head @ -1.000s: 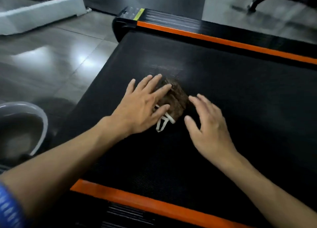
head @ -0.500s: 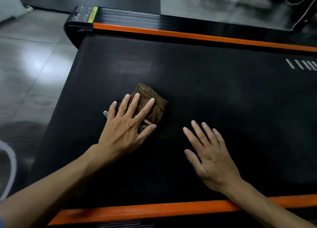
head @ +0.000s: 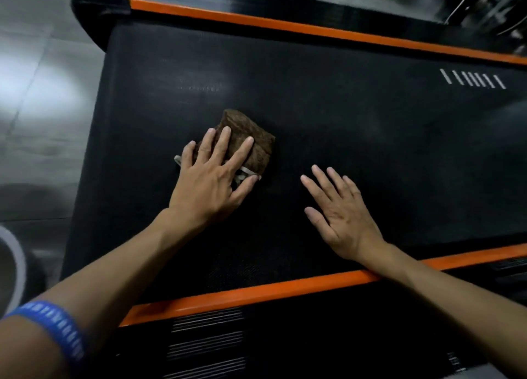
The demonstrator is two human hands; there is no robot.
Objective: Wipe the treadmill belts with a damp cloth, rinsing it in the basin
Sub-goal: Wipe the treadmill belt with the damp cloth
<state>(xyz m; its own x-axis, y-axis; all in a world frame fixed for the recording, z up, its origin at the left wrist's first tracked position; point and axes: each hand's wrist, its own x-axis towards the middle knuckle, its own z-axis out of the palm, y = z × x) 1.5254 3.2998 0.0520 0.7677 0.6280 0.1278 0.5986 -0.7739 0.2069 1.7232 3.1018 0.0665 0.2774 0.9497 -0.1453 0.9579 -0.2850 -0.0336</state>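
Observation:
A folded brown cloth [head: 251,139] with a white edge lies on the black treadmill belt [head: 356,127]. My left hand [head: 214,176] presses flat on the cloth's near part, fingers straight and spread. My right hand [head: 339,213] rests flat on the bare belt to the right of the cloth, apart from it, fingers straight. Only the grey rim of the basin [head: 15,258] shows, on the floor at the left edge.
Orange side rails run along the far edge [head: 313,32] and the near edge [head: 256,291] of the belt. White stripe marks [head: 473,79] sit on the belt at the far right. Grey tiled floor [head: 42,93] lies left of the treadmill; dark equipment stands at the top right.
My right hand has drawn away from the cloth and settled flat on the belt. My left hand stays flat on the cloth. The view has swung right along the treadmill.

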